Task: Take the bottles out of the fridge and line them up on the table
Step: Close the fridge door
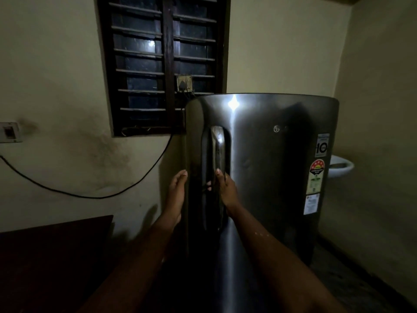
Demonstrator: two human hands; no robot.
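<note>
A dark steel fridge (pixel 270 159) stands in front of me with its door closed. A long chrome handle (pixel 217 141) sits in a recess near the door's left edge. My right hand (pixel 225 190) grips the lower part of that handle, thumb up and fingers curled behind it. My left hand (pixel 177 193) lies flat with straight fingers against the fridge's left edge. No bottles are in view. The dark wooden table (pixel 52 251) is at the lower left.
A barred window (pixel 164 64) with a socket box is on the wall behind the fridge. A black cable (pixel 74 195) loops along the wall to the left. A white basin (pixel 340 168) pokes out behind the fridge on the right.
</note>
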